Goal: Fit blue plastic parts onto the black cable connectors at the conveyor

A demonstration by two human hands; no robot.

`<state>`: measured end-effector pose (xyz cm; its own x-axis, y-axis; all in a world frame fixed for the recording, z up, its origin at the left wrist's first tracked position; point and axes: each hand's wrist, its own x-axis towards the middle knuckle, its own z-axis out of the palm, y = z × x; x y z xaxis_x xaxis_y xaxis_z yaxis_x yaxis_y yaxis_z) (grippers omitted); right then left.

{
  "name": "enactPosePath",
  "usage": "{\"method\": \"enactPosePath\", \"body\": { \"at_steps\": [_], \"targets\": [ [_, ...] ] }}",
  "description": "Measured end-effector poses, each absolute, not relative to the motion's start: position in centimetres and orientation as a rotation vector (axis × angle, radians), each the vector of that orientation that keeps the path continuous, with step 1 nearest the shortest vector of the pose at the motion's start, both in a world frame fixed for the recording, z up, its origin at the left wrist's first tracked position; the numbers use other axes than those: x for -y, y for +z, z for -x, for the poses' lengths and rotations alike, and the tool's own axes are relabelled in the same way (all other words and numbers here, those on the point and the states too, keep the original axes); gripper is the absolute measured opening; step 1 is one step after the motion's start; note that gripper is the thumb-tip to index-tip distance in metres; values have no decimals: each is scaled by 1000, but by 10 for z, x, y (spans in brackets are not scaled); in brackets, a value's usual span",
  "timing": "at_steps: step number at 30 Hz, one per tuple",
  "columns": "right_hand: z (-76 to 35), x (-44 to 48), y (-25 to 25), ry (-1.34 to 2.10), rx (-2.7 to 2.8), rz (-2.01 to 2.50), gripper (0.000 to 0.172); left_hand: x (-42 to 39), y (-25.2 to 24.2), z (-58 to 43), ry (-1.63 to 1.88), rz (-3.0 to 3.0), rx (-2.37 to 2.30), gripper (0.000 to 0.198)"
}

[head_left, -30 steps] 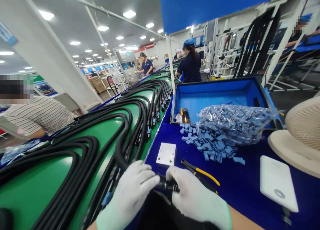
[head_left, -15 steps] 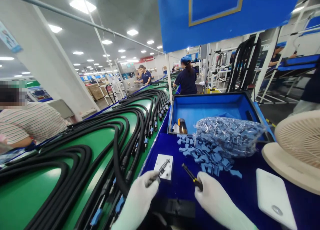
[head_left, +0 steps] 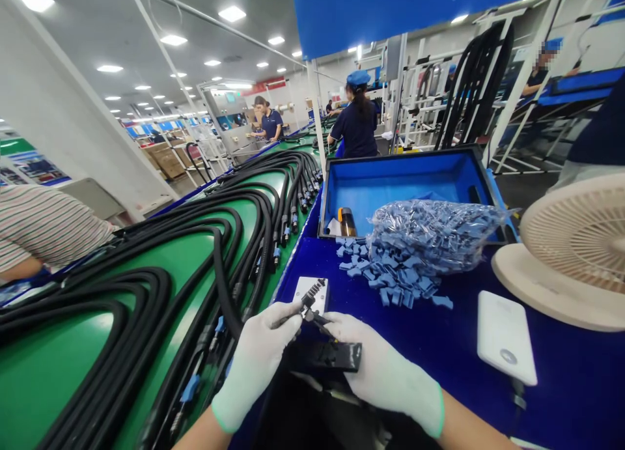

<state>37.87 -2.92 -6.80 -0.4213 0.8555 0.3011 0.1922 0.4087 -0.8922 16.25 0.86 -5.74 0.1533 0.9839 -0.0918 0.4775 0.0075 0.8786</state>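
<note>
Left hand: the left hand (head_left: 256, 365), in a white glove, has a narrow grip, thumb and fingers pinching the thin lower end of the black part (head_left: 310, 303).

Right hand: the right hand (head_left: 385, 372), also gloved, sits at 3 o'clock from that part, its fingertips (head_left: 332, 320) reaching the part's lower end. Its grip looks narrow, but I cannot tell whether it is holding anything.

Black part: a small ribbed piece, maybe a connector, held up between the hands at about 12 o'clock from them, in front of the white plate (head_left: 310, 294). I cannot tell whether the two touch.

Near the hands: a black block (head_left: 325, 357) lies just below the part, between the wrists. A black cable (head_left: 227, 300) comes down from 10 o'clock and ends just beside the left hand.

Counter: the blue counter (head_left: 576, 385) carries loose blue clips (head_left: 390, 274) at 1 o'clock, with a clear bag of clips (head_left: 430, 235) behind them. The bag leans into a blue tray (head_left: 405, 189), which holds an amber bottle (head_left: 346, 222).

Right side: a white power bank (head_left: 505, 336) lies at 3 o'clock, and a fan (head_left: 576, 248) stands beyond it.

Left side: many black cables (head_left: 195, 241) curve across a green board (head_left: 49, 372).

Co-workers: one in navy (head_left: 356, 121) stands at 12 o'clock, and another (head_left: 268, 121) farther off at 11 o'clock.
</note>
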Motion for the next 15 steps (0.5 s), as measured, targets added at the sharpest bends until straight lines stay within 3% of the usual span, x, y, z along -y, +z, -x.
{"method": "enactPosePath", "body": {
  "at_steps": [4,11,15],
  "targets": [
    [-379,31,-73,1065,1801,937,42,-7,-62,-165,841,-1790,-1470,21],
    [-374,33,-63,1186,1744,894,53,-9,-79,-163,987,-2239,-1459,23],
    [-373,35,-70,1198,1731,933,45,-8,-88,-161,1032,-2408,-1383,26]
  ]
}}
